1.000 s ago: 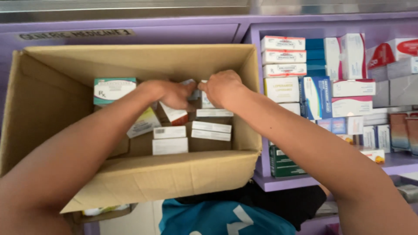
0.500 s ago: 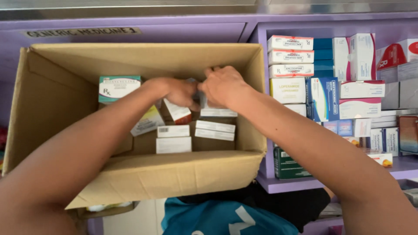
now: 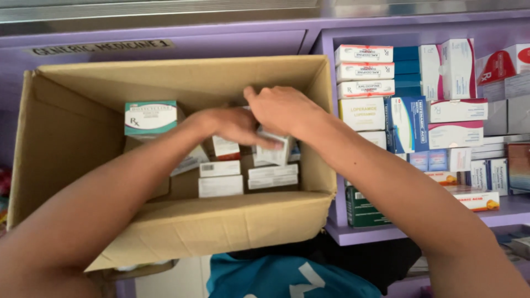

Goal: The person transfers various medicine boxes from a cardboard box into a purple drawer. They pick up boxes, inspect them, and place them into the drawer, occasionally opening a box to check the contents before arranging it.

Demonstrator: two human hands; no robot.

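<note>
An open brown cardboard carton (image 3: 66, 143) holds several small medicine boxes. Both my arms reach into it. My left hand (image 3: 234, 126) lies over the boxes at the carton's middle, its fingers stretched under a white box (image 3: 274, 154). My right hand (image 3: 282, 110) grips the top of that same white box, which is tilted and raised above the others. A white and teal box (image 3: 150, 117) stands upright at the carton's back left. Two flat white boxes (image 3: 221, 177) lie at the front of the pile.
A purple shelf unit (image 3: 381, 232) stands to the right of the carton, packed with stacked white, blue and red medicine boxes (image 3: 408, 121). A dark green box (image 3: 361, 212) sits at its lower left. Teal cloth (image 3: 287, 278) shows below the carton.
Both hands have moved lower and nearer in the carton. The white box between them has come up out of the pile and tilted.
</note>
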